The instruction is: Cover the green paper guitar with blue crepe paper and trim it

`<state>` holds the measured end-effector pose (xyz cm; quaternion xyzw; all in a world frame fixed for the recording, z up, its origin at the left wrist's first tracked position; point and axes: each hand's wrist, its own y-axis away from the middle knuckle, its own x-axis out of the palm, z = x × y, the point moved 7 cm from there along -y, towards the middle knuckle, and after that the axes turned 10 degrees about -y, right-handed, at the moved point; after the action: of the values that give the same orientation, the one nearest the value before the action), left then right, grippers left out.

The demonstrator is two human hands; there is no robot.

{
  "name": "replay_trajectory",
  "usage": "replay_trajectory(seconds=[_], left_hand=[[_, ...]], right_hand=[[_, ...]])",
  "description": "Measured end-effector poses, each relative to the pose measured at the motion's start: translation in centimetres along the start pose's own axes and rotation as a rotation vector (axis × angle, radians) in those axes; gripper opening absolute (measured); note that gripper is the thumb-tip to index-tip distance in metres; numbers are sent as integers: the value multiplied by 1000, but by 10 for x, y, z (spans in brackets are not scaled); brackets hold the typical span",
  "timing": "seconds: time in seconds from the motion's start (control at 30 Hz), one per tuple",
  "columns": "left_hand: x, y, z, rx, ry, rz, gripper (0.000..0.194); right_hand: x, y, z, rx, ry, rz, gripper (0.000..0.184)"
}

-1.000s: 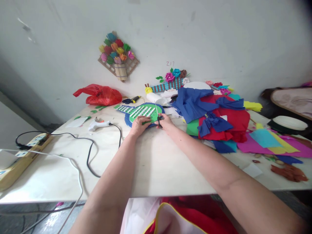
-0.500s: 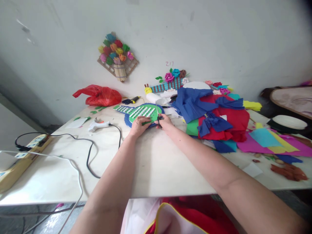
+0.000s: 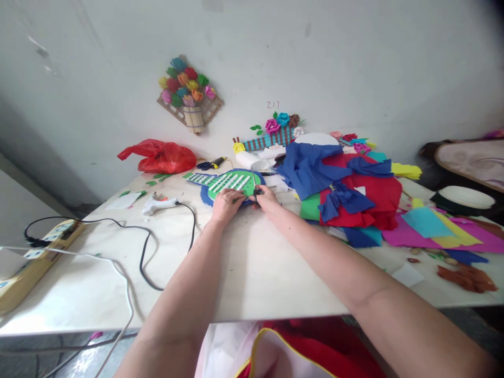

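A green, guitar-shaped paper craft [image 3: 224, 182] with white strips and a blue paper edge lies on the table before me. My left hand [image 3: 227, 203] grips its near edge, fingers closed and pointing right; its thumb is hard to see. In my right hand [image 3: 266, 199] are scissors [image 3: 258, 192] with dark handles, the blades pointing up and away over the craft's right side. Whether the blades are between layers of paper cannot be made out.
A white glue gun [image 3: 159, 205] with a black cord lies left, near a power strip [image 3: 37, 265]. Behind are a red plastic bag [image 3: 163, 157] and pliers [image 3: 211, 164]. Blue and red crepe paper [image 3: 311, 168] heaps up right of my right hand. A wall [image 3: 354, 63] stands behind the table.
My two hands, the craft and the scissors stay almost where they were. The whole view has shifted very slightly.
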<state>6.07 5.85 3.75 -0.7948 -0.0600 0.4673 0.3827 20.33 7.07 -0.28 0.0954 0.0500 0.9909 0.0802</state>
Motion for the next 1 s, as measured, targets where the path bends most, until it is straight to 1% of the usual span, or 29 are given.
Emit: replay_trajectory(seconds=[0.1, 0.27, 0.47, 0.6, 0.7, 0.9, 1.0], left_hand=[[0, -1, -3, 19, -58, 11, 11], [1, -3, -11, 61, -188, 26, 13], [1, -5, -15, 72, -303, 47, 18], [0, -5, -16, 58, -306, 46, 18], [-2, -4, -12, 38, -289, 37, 18], [-7, -1, -3, 3, -257, 16, 16], [-10, 0, 3, -23, -256, 4, 15]], right_hand=[[0, -1, -1, -5, -9, -1, 52], [0, -2, -1, -7, -28, 6, 51], [1, -1, 0, -15, -43, 3, 52], [1, 2, 2, -15, -36, 21, 54], [1, 3, 2, -26, -60, 42, 51], [-2, -1, 6, -110, -146, 71, 47], [-7, -4, 13, -146, -132, 107, 44]])
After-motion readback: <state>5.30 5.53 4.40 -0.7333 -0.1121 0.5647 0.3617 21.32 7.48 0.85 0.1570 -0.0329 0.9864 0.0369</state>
